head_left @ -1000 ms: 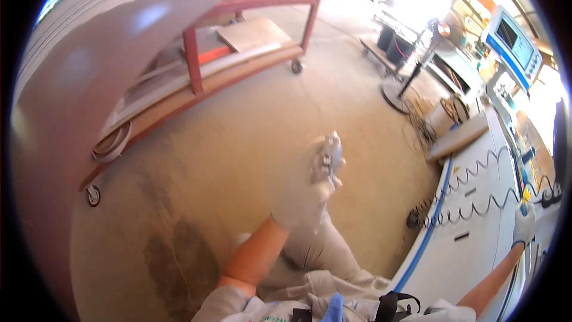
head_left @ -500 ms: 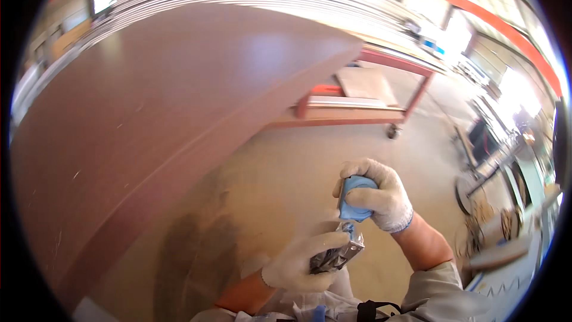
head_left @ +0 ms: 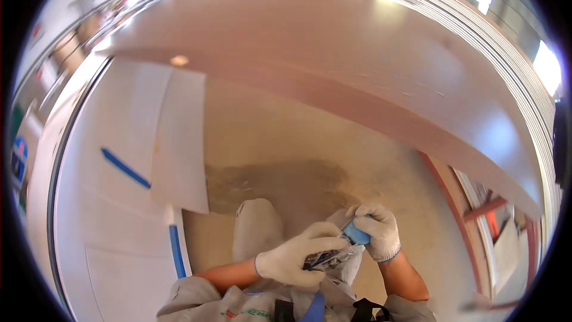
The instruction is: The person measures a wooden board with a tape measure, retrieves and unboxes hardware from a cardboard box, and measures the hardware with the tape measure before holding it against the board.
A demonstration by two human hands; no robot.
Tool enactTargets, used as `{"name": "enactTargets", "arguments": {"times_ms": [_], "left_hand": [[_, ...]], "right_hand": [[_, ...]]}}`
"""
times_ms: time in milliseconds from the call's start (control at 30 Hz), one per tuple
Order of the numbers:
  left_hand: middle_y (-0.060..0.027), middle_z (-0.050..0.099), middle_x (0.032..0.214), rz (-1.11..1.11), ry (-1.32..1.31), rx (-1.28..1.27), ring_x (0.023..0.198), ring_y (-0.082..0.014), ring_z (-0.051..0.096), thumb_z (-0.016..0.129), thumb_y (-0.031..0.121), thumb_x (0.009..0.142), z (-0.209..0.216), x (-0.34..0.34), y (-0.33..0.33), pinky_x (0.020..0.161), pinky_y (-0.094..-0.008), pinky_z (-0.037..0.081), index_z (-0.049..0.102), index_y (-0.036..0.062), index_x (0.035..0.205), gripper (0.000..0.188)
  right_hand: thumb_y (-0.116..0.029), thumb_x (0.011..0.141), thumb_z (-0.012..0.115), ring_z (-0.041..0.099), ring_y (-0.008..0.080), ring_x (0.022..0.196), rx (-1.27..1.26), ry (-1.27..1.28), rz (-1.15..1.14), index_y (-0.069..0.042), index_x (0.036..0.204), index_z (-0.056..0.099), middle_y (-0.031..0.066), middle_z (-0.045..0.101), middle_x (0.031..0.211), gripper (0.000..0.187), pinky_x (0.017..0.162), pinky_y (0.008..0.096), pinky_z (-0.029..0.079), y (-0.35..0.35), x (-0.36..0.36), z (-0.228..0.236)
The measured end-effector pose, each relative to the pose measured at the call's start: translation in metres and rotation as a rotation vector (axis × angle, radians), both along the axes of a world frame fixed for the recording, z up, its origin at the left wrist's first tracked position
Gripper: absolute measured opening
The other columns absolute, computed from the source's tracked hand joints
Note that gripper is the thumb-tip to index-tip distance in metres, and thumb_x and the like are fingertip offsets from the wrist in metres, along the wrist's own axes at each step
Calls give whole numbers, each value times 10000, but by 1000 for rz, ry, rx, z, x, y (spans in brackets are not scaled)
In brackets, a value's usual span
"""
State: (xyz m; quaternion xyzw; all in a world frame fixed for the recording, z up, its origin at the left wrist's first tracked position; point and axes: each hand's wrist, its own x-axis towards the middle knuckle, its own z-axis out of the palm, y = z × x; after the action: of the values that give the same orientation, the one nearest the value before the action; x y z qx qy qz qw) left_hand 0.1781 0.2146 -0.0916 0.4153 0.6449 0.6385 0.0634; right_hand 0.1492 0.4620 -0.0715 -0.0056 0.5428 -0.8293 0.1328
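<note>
In front of my body, low in the view, both hands wear white knit gloves. My right hand (head_left: pixel 380 231) is closed around a small blue rounded case (head_left: pixel 357 230) that looks like a tape measure. Just left of it, my left hand (head_left: pixel 298 254) grips a crumpled clear plastic bag (head_left: pixel 333 257) with dark and metallic-looking parts inside; its exact contents are hard to make out. The hands are close together, and the blue case is right beside the top of the bag.
A large brown panel (head_left: pixel 310 42) spans the area ahead, its near edge overhanging the concrete floor (head_left: pixel 268 119). At left lies a white sheet surface (head_left: pixel 119 214) with blue strips (head_left: pixel 126 168). A reddish frame (head_left: pixel 459 220) stands under the panel at right.
My view has swung left, so the brown panel now lies across the front and the white sheet surface appears at left. The blue case and the bag have come closer together.
</note>
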Motion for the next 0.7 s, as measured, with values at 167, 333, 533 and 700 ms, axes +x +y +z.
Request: {"name": "enactTargets", "arguments": {"times_ms": [167,333,533,700], "left_hand": [[-183,546,1431,119,-303,34,1304,-310,532,764,107,817,-20,26,-84,1127,-431,435,553,33,1516,734],[-159,612,1387,110,-310,256,1275,-285,581,749,115,842,-38,41,-145,1115,-421,445,556,-12,1505,701],[-308,581,1363,63,-518,957,1197,-466,691,906,192,720,-42,41,-229,862,-501,665,529,-114,1410,843],[-279,442,1581,76,-567,1056,1196,-452,700,915,199,678,-23,16,-232,861,-516,682,404,-98,1517,1026]], "right_hand": [[-215,789,830,716,232,944,674,218,516,1,1120,731,127,734,1004,407,832,372,585,-63,-44,1],[-374,710,856,729,303,970,1121,530,842,-84,1106,777,152,747,1050,498,871,381,581,-127,-53,24],[-60,714,760,689,339,726,1462,1441,216,-67,859,756,112,705,833,145,660,438,553,-194,-33,180],[-116,789,697,663,356,792,1847,1740,263,-70,847,723,104,689,865,79,705,473,535,-271,-49,284]]}}
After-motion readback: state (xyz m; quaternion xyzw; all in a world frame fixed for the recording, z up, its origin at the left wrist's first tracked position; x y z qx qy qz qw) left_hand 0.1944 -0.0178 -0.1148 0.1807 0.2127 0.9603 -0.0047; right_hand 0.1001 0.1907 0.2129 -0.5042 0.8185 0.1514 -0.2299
